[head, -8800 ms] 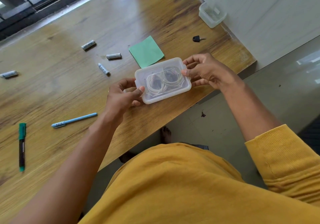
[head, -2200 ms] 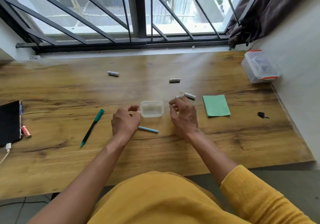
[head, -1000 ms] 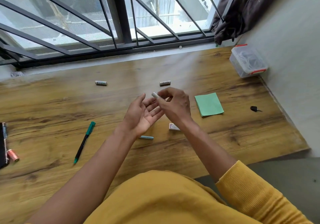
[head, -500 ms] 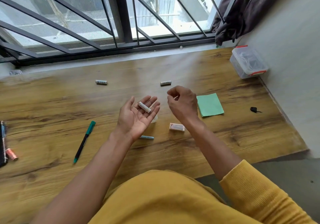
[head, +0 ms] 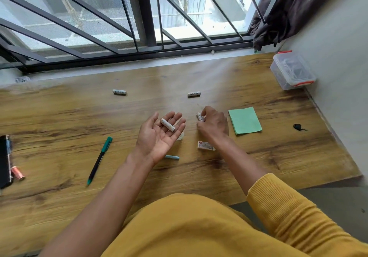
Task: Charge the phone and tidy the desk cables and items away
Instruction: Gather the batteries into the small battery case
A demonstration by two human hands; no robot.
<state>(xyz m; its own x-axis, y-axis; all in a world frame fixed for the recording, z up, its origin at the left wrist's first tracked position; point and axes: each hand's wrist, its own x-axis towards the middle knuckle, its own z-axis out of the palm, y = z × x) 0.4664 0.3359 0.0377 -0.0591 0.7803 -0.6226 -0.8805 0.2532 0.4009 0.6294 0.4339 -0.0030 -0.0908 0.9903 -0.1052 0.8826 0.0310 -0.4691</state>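
My left hand [head: 159, 135] is held palm up above the desk with a white battery [head: 167, 124] lying across its straight fingers. My right hand [head: 214, 125] is down on the wooden desk [head: 69, 121], its fingers pinching a second battery [head: 199, 116]. Two more batteries lie farther back, one at the left [head: 119, 92] and one at the right [head: 193, 94]. A small clear box [head: 181, 136] is mostly hidden under my left hand. The black phone [head: 4, 160] lies at the far left edge.
A green marker [head: 100, 159] and a blue pen [head: 172, 157] lie near my left arm. A small white packet [head: 205, 146], green paper [head: 244, 122], a black key [head: 298, 127], a copper thread spool [head: 17, 173] and a lidded clear container [head: 291, 73] are also on the desk.
My right hand dropped one battery into my left palm, then moved down to the desk and took hold of another battery. My left hand stayed palm up.
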